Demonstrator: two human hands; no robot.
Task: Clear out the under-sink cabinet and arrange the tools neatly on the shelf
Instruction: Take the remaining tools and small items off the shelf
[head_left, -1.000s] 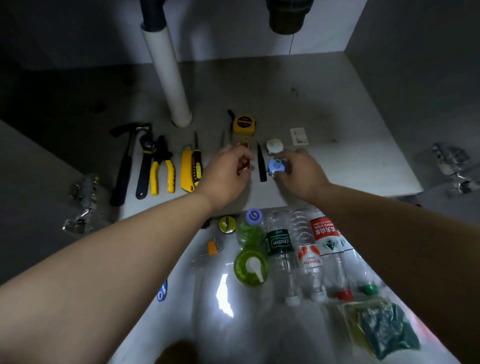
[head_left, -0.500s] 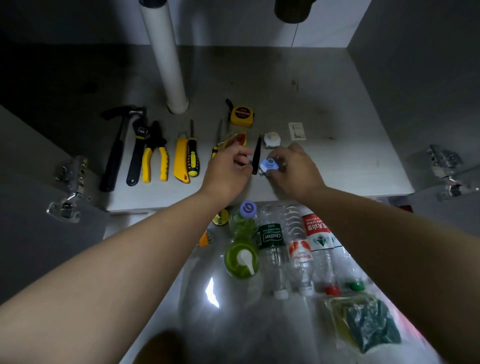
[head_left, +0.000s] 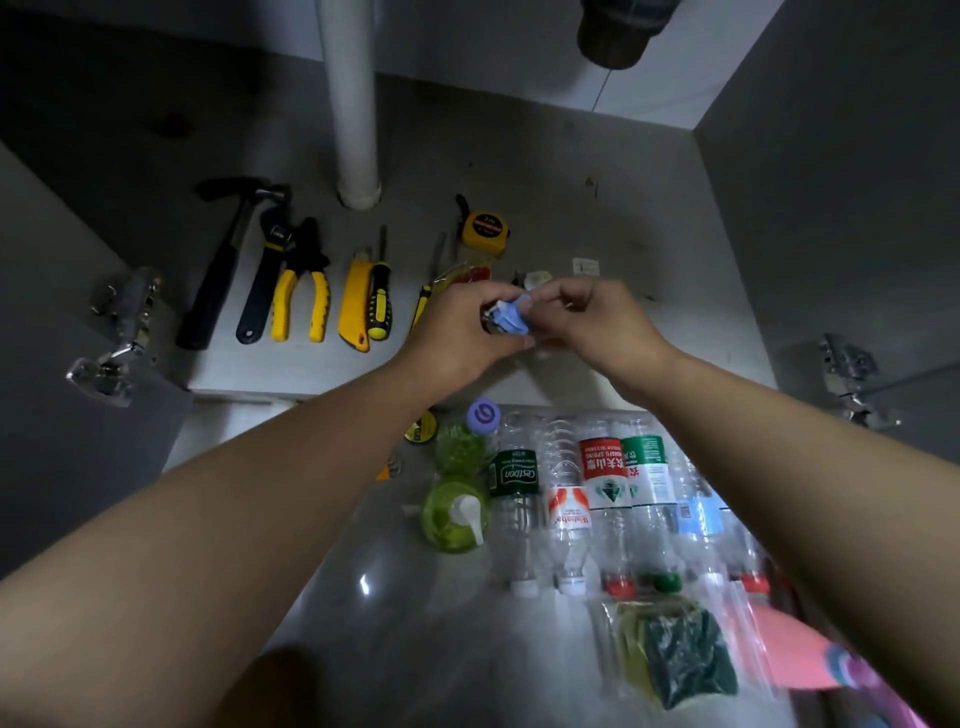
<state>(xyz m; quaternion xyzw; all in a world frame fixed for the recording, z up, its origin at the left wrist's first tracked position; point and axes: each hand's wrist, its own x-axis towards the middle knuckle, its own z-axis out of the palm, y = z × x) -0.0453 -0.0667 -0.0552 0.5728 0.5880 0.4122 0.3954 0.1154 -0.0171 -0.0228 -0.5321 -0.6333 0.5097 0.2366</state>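
Head view is showing the small blue object (head_left: 511, 316) being held up between both hands, just above the front part of the cabinet shelf (head_left: 634, 218) and to the right of the tool row. The left hand (head_left: 457, 332) is curling round its lower side while the right hand (head_left: 597, 317) is pinching its upper corner with thumb and fingertips. What the object is cannot be told from here. Both hands are probably working on it together because it is too small to sort out one-handed before it is set down.

Tools are lying side by side with their handles pointing toward the person, which suits a neat row: one hammer (head_left: 218, 270), one wrench (head_left: 265, 283), one pair of pliers (head_left: 302, 293), one yellow utility knife (head_left: 353, 304) and one black-and-yellow screwdriver (head_left: 380, 299) touching it. A second, slimmer screwdriver (head_left: 423, 306) is showing partly behind the left hand. One tape measure (head_left: 485, 231) is sitting farther back, near the white pipe (head_left: 348, 104).

Outside the cabinet, on the floor, at least five clear bottles (head_left: 566, 499) are lying close together, two green containers (head_left: 453, 514) are standing beside them, and one wrapped sponge pack (head_left: 675, 652) is lying nearer the person, so the non-tools appear to be kept apart.
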